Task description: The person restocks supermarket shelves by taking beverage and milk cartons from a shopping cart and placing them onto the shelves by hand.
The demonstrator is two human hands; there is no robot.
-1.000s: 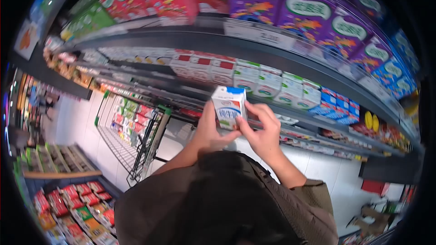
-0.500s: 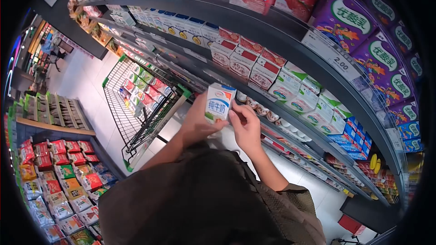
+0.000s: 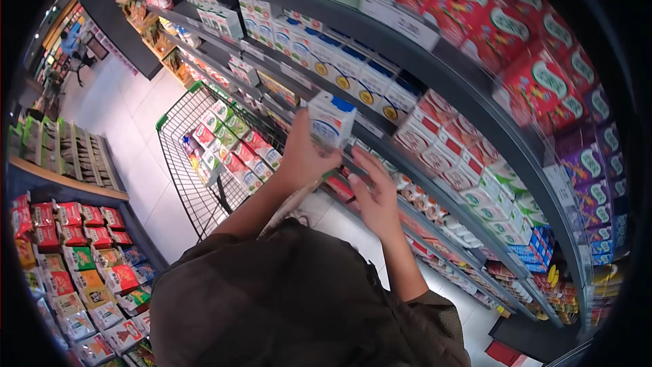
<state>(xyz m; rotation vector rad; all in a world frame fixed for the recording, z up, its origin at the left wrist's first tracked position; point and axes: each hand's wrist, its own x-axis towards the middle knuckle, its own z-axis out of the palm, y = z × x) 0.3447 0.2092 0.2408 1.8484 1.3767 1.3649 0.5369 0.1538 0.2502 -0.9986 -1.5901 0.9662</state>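
Observation:
A small white-and-blue milk carton [image 3: 331,121] is held up in front of the shelves, slightly tilted. My left hand [image 3: 305,158] grips it around its lower left side. Just below and to the right, my right hand [image 3: 375,194] is apart from the carton, with its fingers spread and nothing in them. Behind the carton, similar white-and-blue cartons [image 3: 339,68] stand in a row on the shelf, with red-and-white cartons [image 3: 441,146] further right.
A wire shopping cart [image 3: 178,146] with several colourful packs stands ahead on the left. Red drink packs [image 3: 475,10] fill the upper shelf. Bagged snacks [image 3: 81,258] lie in a display at the lower left. A person [image 3: 71,44] is far down the aisle.
My right hand has come off the carton and opened. My left hand has raised the carton and turned it somewhat. The view has shifted along the shelves to the left.

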